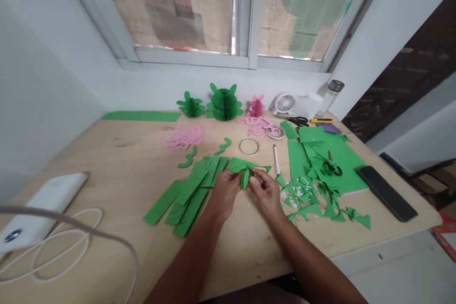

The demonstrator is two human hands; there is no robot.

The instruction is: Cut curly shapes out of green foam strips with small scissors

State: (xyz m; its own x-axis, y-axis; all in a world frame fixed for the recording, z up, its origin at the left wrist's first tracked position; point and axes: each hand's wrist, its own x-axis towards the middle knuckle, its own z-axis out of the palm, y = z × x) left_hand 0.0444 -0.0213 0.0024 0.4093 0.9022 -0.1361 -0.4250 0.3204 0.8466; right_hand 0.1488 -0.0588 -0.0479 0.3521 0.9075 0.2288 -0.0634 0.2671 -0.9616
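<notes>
In the middle of the table both hands meet over a folded green paper piece [245, 178], its layers spreading apart. My left hand [225, 191] pinches it from the left with closed fingers. From the right, my right hand [265, 191] is closed at its edge; a small dark spot beside those fingers cannot be made out. Just behind the hands lies a green paper strip [237, 164]. Several green paper rectangles [194, 194] are spread beside my left hand, some with curved pencil lines. Green paper scraps [306, 197] lie right of my right hand.
Black-handled scissors [332, 168] rest on green sheets [347, 171], near a phone [386, 192]. A white pen [276, 159] and tape rings [249, 147] lie behind. Paper figures [224, 103], a fan [285, 103] and a bottle [329, 97] line the wall. A cable [89, 235] crosses the left.
</notes>
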